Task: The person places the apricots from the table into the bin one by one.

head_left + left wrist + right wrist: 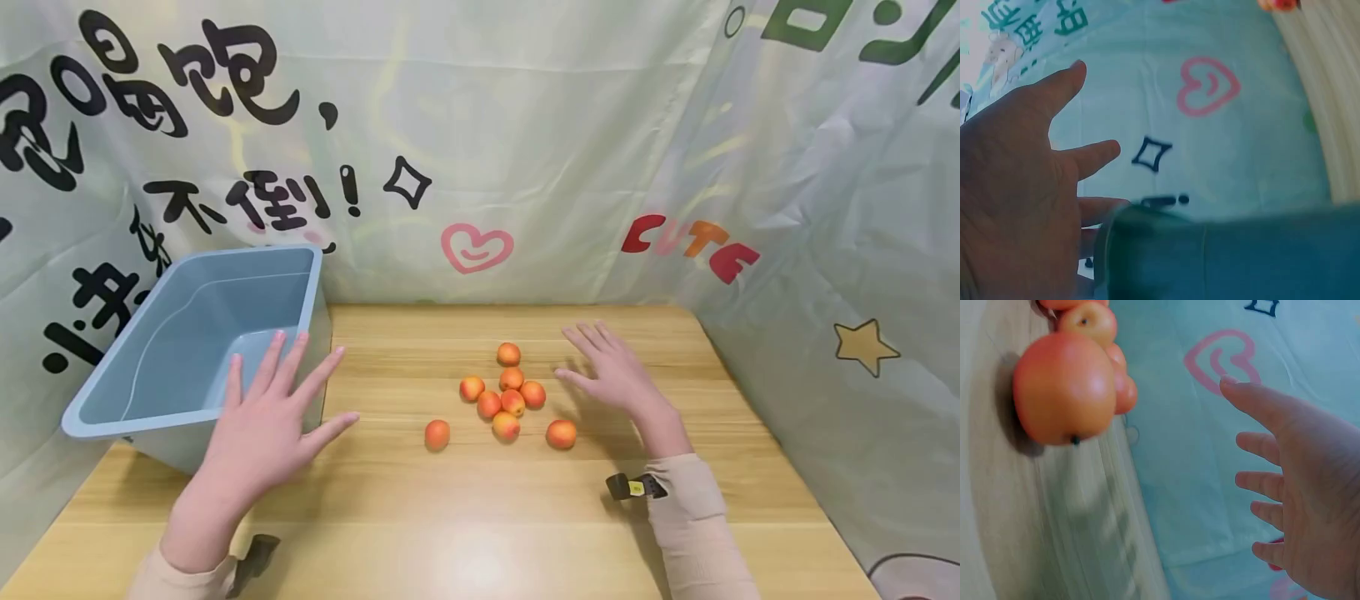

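Open hands (258,425) (611,371) (empty), apricots (512,402), blue bin (187,342)

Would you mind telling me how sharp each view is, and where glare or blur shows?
Head view: sharp overall, with a soft glare patch on the table near the bottom edge. Left wrist view: the left hand is fairly clear, the blue bin a dark blur. Right wrist view: the nearest peach is soft, the wood grain smeared, the right hand mildly blurred.
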`<state>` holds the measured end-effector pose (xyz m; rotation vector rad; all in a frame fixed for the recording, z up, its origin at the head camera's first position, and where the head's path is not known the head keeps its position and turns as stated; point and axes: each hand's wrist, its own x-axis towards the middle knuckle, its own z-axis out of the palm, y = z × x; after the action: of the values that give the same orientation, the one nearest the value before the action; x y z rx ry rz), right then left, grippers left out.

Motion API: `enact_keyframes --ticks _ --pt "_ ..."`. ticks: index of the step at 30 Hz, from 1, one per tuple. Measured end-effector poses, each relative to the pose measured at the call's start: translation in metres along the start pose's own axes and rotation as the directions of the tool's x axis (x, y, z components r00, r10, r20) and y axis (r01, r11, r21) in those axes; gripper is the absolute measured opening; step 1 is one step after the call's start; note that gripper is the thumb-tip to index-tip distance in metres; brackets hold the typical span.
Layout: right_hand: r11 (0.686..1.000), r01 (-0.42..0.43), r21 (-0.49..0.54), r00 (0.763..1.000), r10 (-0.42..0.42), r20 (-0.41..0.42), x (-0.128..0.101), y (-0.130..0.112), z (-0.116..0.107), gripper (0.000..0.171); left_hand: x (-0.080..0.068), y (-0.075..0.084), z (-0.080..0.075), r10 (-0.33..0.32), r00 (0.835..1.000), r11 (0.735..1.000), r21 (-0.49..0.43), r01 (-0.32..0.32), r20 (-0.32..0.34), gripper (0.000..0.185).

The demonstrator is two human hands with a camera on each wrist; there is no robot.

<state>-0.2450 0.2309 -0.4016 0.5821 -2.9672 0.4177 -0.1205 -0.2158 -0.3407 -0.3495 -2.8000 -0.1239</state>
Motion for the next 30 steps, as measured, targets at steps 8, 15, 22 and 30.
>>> enact_keyframes --ticks 8,15,22,30 --pt "0.993 0.115 -0.039 0.993 -0.114 0.015 -0.010 -0.018 0.005 0.076 -0.008 -0.025 -0.007 -0.078 0.997 0.997 -0.005 0.078 0.013 0.080" --pt "0.973 0.218 -0.081 0.976 -0.214 0.045 -0.025 -0.024 0.011 0.072 -0.007 -0.039 -0.005 -0.112 0.991 0.993 -0.018 0.113 0.068 0.082" --pt "0.939 0.311 -0.148 0.950 -0.302 0.079 -0.035 -0.024 0.019 0.072 -0.007 -0.046 -0.006 -0.128 0.987 0.992 -0.010 0.129 0.097 0.088" --pt "0.936 0.323 -0.138 0.944 -0.309 0.117 -0.051 -0.024 0.023 0.072 -0.006 -0.043 -0.006 -0.124 0.985 0.992 -0.011 0.126 0.118 0.091"
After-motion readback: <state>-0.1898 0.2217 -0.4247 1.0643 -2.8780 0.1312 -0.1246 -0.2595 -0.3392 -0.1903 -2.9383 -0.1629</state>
